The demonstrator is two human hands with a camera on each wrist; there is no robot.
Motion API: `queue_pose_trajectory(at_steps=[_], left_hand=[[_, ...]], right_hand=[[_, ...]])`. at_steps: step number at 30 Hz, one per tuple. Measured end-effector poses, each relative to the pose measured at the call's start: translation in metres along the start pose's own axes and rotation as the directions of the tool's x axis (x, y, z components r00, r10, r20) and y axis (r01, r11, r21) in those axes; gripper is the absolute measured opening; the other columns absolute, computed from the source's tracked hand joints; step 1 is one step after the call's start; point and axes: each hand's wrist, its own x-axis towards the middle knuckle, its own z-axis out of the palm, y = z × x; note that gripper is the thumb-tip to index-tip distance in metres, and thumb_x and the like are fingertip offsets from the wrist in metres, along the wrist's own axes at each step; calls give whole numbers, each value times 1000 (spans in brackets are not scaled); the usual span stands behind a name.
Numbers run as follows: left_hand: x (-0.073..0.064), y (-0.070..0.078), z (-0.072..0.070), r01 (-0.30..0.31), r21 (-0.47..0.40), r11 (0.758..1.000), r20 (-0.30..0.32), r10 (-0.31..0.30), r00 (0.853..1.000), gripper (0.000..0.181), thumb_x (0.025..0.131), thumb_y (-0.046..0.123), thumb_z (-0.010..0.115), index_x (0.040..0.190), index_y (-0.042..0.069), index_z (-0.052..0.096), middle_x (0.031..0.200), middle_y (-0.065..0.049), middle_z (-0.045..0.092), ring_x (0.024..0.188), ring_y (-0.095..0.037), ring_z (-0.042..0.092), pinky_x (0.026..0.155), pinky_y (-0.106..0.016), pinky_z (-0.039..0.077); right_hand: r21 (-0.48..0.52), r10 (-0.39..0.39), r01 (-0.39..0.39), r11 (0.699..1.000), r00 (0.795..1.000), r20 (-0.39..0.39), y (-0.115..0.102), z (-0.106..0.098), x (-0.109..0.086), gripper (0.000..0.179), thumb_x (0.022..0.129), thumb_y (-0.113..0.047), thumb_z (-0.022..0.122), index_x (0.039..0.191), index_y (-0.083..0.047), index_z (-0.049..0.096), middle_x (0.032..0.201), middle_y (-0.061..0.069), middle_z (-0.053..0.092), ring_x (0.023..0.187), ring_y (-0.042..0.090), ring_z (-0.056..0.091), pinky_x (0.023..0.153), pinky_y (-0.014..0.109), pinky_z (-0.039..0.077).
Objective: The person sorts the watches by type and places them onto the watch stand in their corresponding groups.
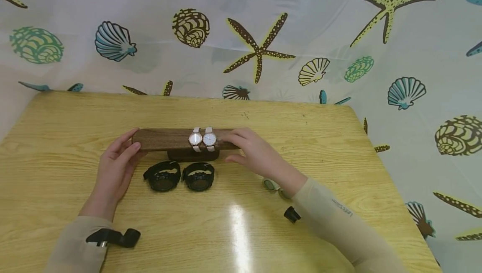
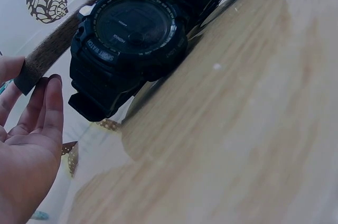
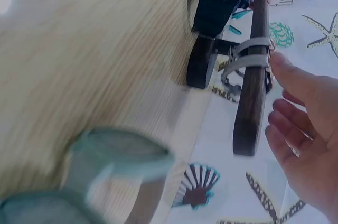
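Note:
A dark wooden bar stand (image 1: 162, 139) rises on a dark base (image 1: 184, 155). Two watches with pale straps, the left one (image 1: 195, 139) and the right one (image 1: 209, 139), are strapped side by side around its bar. My left hand (image 1: 114, 166) grips the bar's left end between thumb and fingers. Above the right part of the bar is my right hand (image 1: 250, 149), its loosely bent fingers reaching the right pale watch, fingertip right at the strap (image 3: 259, 60). Two black sports watches, one on the left (image 1: 163, 176) and one on the right (image 1: 198, 176), stand before the base.
Partly hidden under my right forearm, two pale green rounded things with dark faces (image 1: 269, 184) lie on the wooden table (image 1: 180, 231). A black wrist camera (image 1: 113, 237) sits on my left sleeve. Behind the table hangs a shell-and-starfish patterned cloth (image 1: 150, 13).

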Motion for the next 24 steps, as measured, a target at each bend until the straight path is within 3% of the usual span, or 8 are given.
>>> queue_pose_trajectory(at_steps=[9, 15, 18, 24], left_hand=[[1, 1, 0, -6, 8, 1000, 17, 6, 1000, 41, 95, -7, 52, 136, -2, 51, 95, -4, 57, 92, -13, 60, 83, -25, 54], [1, 0, 0, -10, -4, 1000, 20, 10, 1000, 41, 95, -7, 52, 135, -3, 51, 95, -4, 58, 90, -14, 61, 82, -25, 55], [1, -1, 0, -12, -9, 1000, 21, 12, 1000, 41, 94, -8, 52, 135, -3, 50, 95, -4, 58, 90, -13, 61, 82, -25, 55], [1, -1, 1, -2, 15, 1000, -13, 3, 1000, 41, 94, -6, 53, 136, -3, 50, 93, -3, 58, 90, -13, 61, 82, -26, 55]], right_hand=[[45, 56, -63, 997, 987, 150, 13, -13, -44, 48, 84, -22, 75, 126, -5, 60, 116, 9, 59, 109, 22, 53, 94, 35, 47], [29, 10, -17, 999, 977, 212, 23, -17, -65, 44, 81, -19, 78, 119, -3, 64, 114, 8, 60, 106, 23, 56, 90, 34, 50], [26, -3, -3, 1000, 968, 249, 27, -19, -74, 41, 79, -15, 79, 116, -3, 66, 113, 9, 61, 104, 23, 57, 87, 33, 51], [46, 38, -57, 997, 941, 337, 33, -21, -86, 38, 81, -12, 78, 116, -4, 67, 112, 8, 61, 102, 23, 56, 84, 32, 52]])
